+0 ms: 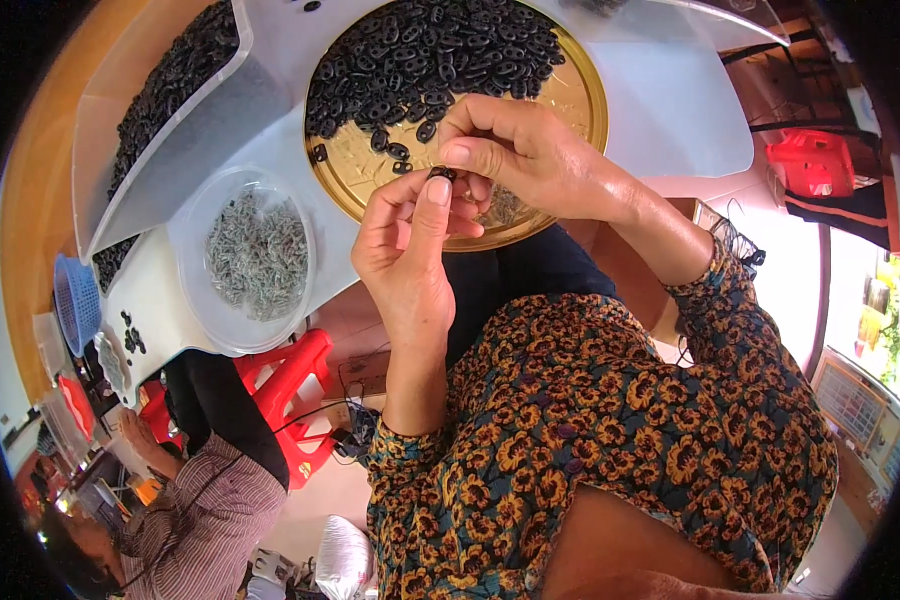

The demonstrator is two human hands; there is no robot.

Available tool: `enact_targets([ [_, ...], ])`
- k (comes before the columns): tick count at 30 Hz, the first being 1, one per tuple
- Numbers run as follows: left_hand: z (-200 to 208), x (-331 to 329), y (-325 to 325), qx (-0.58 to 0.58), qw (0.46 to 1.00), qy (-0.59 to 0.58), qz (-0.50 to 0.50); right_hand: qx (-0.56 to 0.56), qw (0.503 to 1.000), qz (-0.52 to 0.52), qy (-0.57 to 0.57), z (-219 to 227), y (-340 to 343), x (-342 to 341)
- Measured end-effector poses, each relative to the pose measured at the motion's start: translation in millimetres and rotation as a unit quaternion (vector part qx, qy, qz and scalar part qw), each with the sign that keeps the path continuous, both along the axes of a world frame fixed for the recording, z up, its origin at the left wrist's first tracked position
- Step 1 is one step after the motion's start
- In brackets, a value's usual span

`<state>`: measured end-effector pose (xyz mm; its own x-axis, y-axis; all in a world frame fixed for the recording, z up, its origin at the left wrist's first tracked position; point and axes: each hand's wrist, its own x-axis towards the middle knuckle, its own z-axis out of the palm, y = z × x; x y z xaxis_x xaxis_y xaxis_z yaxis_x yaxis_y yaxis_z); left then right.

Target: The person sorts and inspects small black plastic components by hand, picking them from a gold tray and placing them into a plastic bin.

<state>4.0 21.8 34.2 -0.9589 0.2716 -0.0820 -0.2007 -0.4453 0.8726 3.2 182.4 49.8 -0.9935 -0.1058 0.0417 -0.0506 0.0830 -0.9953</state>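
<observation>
Close together above the near edge of a round gold tray (350,165), my two hands meet. Between thumb and fingers, my left hand (410,245) pinches a small black oval piece (442,173). My right hand (525,155) is just above it, thumb and forefinger pressed together; whatever is between them is too small to make out. Behind the hands, a heap of black oval pieces with holes (430,60) covers the tray's far part. A few loose ones (398,151) lie nearer my fingers.
A clear round tub (192,255) of small grey metal parts (260,245) stands left of the tray. Beyond it is a clear bin (160,165) of black pieces. A blue basket (77,300) sits far left. A co-worker in a striped top (215,520) sits by a red stool (295,385).
</observation>
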Motion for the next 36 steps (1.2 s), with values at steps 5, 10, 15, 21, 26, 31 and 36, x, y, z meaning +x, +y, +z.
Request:
enact_targets([
  [5,-1.1,-0.2,-0.4,-0.004,1.0,-0.002,-0.005,0.012,1.0,0.014,0.003,2.3,1.1,-0.7],
  [10,-0.7,-1.0,-1.4,-0.003,1.0,-0.004,-0.008,0.031,0.999,0.017,-0.015,9.2,1.2,-1.3],
  [15,-1.6,-1.4,-1.0,0.005,1.0,-0.004,-0.008,-0.013,1.0,0.017,-0.023,3.9,1.0,-1.1],
  [21,-1.0,-1.7,-1.1,0.004,1.0,-0.009,-0.007,-0.012,1.0,0.017,-0.017,2.9,1.0,-1.5],
  [26,-2.9,-1.9,-1.5,-0.005,1.0,-0.011,-0.013,0.025,1.0,0.012,-0.011,3.0,-0.6,-1.2],
  [31,-3.1,-1.8,-1.8,0.003,1.0,-0.017,-0.012,0.041,0.999,0.011,-0.013,5.0,-0.8,-1.2],
  [36,-2.9,-2.0,-2.2,0.013,0.999,-0.025,-0.016,0.024,0.999,0.02,-0.01,2.9,0.5,-2.0],
])
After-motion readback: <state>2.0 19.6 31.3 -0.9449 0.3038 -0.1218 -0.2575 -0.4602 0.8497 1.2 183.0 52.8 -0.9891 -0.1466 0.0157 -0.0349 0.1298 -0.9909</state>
